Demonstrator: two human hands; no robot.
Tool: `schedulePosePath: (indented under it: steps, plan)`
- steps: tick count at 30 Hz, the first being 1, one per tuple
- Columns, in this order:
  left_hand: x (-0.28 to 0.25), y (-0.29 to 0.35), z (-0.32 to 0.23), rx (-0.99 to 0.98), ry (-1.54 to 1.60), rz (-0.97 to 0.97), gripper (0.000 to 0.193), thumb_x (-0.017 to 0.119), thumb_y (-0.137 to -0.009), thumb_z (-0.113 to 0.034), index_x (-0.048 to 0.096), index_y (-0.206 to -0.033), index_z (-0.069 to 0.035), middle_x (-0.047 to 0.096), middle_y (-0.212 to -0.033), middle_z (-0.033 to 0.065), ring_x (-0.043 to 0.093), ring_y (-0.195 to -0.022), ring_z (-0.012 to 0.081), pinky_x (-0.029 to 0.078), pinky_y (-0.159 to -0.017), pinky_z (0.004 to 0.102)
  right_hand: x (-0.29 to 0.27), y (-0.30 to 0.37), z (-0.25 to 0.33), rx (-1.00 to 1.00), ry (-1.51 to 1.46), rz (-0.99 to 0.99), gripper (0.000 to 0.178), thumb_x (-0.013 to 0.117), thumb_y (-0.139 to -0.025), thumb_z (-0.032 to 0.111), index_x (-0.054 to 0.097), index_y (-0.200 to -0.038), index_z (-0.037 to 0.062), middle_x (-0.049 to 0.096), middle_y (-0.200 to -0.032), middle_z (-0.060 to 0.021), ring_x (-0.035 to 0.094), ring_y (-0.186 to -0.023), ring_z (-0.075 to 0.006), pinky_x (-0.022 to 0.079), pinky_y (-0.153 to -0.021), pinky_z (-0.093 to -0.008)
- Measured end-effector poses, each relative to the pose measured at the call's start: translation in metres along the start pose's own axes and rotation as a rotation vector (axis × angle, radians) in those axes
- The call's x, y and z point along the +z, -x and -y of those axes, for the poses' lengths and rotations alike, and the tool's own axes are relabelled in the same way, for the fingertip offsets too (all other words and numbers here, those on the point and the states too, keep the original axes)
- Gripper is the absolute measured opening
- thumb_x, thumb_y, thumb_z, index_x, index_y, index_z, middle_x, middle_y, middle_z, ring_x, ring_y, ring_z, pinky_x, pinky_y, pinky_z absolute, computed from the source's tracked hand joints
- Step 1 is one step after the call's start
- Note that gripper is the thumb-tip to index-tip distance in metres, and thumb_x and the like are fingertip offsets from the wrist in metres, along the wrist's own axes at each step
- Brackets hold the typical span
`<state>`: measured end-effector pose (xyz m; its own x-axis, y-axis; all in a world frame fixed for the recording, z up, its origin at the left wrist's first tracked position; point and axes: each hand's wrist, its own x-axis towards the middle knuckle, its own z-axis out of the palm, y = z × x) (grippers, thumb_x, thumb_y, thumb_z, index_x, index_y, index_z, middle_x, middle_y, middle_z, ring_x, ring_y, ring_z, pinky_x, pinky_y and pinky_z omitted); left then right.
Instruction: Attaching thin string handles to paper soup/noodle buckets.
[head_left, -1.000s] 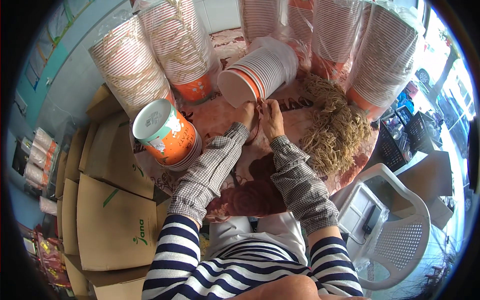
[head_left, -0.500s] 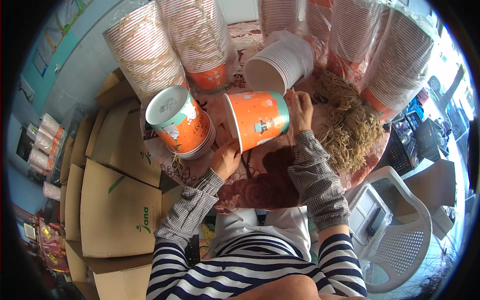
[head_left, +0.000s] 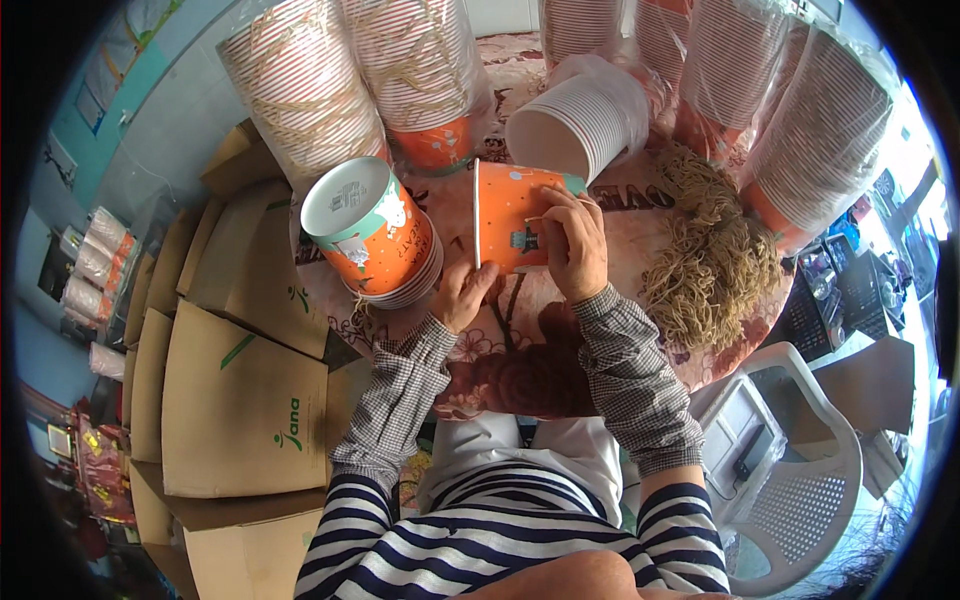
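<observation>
Left hand pinches the rim of an orange, tapered paper cup, upper-middle frame. Right hand, half-curled, grips its side, likely for steadiness.

An orange printed paper tub is tipped sideways. Its white rim meets the left hand, its green-banded end the right hand.

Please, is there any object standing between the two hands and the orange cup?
Nothing visible does: the left hand grips the orange cup at its rim, and the right hand rests on its printed side. What the hands cover is hidden.
</observation>
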<state>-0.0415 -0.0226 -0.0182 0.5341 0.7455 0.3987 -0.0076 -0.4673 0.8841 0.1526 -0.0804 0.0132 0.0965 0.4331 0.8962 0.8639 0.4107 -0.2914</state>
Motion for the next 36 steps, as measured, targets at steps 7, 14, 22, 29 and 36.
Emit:
schedulePosePath:
  steps: [7,14,22,29,36]
  plan:
    - [0.003,-0.011,0.034,0.362,-0.601,0.126,0.030,0.067,-0.081,-0.008,0.064,-0.110,-0.004,0.065,-0.113,0.0139,0.056,-0.111,0.0346,0.044,-0.096,0.0422,0.005,0.000,-0.008,0.410,-0.315,-0.207,0.007,0.052,-0.095,0.003,0.052,-0.101,-0.0009,0.063,-0.117,-0.0150,0.061,-0.100,-0.0192,0.047,-0.087,-0.0287]
    - [0.010,-0.006,0.000,0.203,-0.130,0.043,0.043,0.055,-0.096,-0.039,0.060,-0.108,0.001,0.064,-0.101,0.0205,0.061,-0.097,0.0333,0.046,-0.084,0.0393,0.009,0.008,-0.003,0.465,-0.413,-0.019,0.007,0.053,-0.095,0.004,0.053,-0.100,-0.0004,0.068,-0.106,-0.0110,0.064,-0.092,-0.0173,0.050,-0.080,-0.0279]
    - [0.014,-0.034,0.033,0.207,-0.472,-0.049,0.019,0.059,-0.083,-0.002,0.061,-0.102,0.002,0.063,-0.097,0.0220,0.062,-0.089,0.0391,0.049,-0.074,0.0411,0.014,0.009,-0.004,0.364,-0.299,-0.024,0.007,0.056,-0.091,0.004,0.055,-0.097,0.0007,0.067,-0.098,-0.0132,0.066,-0.082,-0.0266,0.052,-0.069,-0.0333]
    - [0.008,-0.033,0.030,0.152,-0.392,0.175,0.036,0.069,-0.084,-0.023,0.060,-0.110,0.000,0.062,-0.091,0.0186,0.062,-0.072,0.0295,0.050,-0.065,0.0374,0.007,0.004,-0.003,0.397,-0.321,-0.035,0.008,0.057,-0.090,0.002,0.056,-0.097,-0.0010,0.066,-0.109,-0.0134,0.065,-0.091,-0.0244,0.050,-0.075,-0.0313]
    - [0.011,-0.023,0.022,0.193,-0.325,-0.104,0.024,0.061,-0.094,-0.023,0.061,-0.090,0.001,0.056,-0.070,0.0115,0.054,-0.060,0.0166,0.042,-0.056,0.0294,0.012,0.007,-0.007,0.277,-0.232,-0.048,0.009,0.060,-0.085,0.001,0.057,-0.094,0.0003,0.065,-0.107,-0.0137,0.063,-0.095,-0.0315,0.051,-0.078,-0.0372]
